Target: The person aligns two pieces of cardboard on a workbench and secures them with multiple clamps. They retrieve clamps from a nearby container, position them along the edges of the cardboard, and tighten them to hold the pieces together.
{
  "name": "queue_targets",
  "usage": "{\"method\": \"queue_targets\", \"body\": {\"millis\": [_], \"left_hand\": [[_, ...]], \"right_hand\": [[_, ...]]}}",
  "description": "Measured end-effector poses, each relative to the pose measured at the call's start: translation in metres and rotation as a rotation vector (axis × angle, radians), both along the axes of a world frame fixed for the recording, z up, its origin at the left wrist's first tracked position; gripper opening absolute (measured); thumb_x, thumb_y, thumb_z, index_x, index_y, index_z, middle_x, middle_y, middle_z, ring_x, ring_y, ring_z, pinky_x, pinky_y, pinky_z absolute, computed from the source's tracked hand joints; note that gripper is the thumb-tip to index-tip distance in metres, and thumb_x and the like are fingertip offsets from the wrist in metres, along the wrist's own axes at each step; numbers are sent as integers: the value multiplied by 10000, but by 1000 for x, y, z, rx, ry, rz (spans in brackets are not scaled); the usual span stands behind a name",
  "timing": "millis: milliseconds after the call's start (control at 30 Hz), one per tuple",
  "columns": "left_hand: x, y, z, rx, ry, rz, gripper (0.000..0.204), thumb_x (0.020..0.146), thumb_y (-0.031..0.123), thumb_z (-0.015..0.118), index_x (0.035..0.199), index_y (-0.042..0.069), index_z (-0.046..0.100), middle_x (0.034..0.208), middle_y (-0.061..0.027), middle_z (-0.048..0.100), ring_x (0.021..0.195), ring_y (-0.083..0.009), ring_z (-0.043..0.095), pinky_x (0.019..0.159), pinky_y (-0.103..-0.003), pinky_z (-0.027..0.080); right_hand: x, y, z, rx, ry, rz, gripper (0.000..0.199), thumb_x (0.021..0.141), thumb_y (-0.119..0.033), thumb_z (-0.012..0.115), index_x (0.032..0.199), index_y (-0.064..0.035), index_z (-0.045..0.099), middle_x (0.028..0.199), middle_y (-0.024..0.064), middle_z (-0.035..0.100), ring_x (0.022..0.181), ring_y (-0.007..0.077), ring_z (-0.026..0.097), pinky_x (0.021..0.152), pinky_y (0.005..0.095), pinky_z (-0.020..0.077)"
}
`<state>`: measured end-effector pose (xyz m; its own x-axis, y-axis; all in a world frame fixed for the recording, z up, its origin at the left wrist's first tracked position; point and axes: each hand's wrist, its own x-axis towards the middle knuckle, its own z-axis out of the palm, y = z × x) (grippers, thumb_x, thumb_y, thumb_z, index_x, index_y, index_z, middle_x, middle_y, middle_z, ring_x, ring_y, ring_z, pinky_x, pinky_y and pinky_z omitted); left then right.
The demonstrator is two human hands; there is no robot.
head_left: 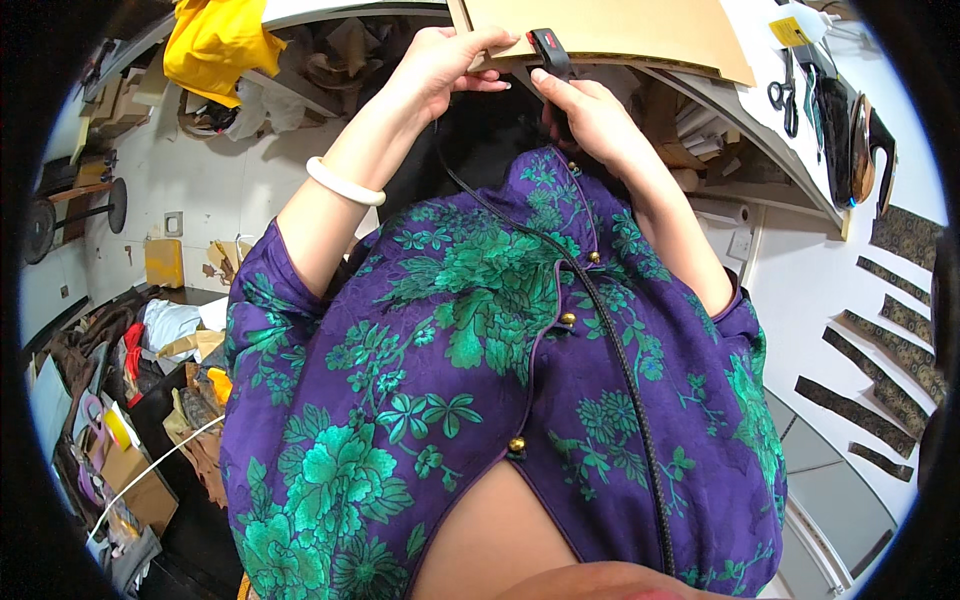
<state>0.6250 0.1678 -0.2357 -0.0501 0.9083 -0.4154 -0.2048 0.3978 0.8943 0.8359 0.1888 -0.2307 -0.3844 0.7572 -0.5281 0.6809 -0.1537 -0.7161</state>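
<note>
My left hand (440, 62) pinches the near edge of a tan cardboard sheet (640, 30) lying on the white table at the top of the view. My right hand (590, 112) grips a black tool with a red mark (550, 50), its tip against the cardboard edge beside my left fingers. A white bangle (345, 182) circles my left wrist. A black cord (620, 370) runs down from the tool across my purple dress with green flowers (470, 380).
Black scissors (782, 92) and dark tools lie on the white table (800, 270) at right, with several dark patterned fabric strips (880, 360). A yellow cloth (215, 45) hangs at upper left. Boxes, fabric scraps and a stool crowd the floor at left.
</note>
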Motion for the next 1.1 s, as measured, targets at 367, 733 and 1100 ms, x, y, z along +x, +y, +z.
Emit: {"method": "queue_targets", "body": {"millis": [367,733,1100], "left_hand": [[-1,6,-13,-36,27,26,387,862,322,768,1041,-17,711,906,-84,690,724,-135,672,693,-285,619],[-1,3,-4,-107,-145,98,354,864,271,708,1012,-40,628,813,-93,632,628,-155,612,679,-371,644],[0,-8,1,-140,-204,103,704,892,620,513,1185,-19,531,901,-167,650,717,-248,672,757,-454,622]], "right_hand": [[-11,3,-7,-15,-20,-4,706,892,-675,493,799,-14,721,800,158,717,863,292,705,830,394,510],[-10,-2,-3,-59,-20,-23,765,871,-731,478,795,-7,715,777,134,710,767,235,698,759,351,520],[22,-15,42,423,-33,-254,704,979,-636,453,1068,17,703,901,129,725,845,164,687,816,330,532]]}}
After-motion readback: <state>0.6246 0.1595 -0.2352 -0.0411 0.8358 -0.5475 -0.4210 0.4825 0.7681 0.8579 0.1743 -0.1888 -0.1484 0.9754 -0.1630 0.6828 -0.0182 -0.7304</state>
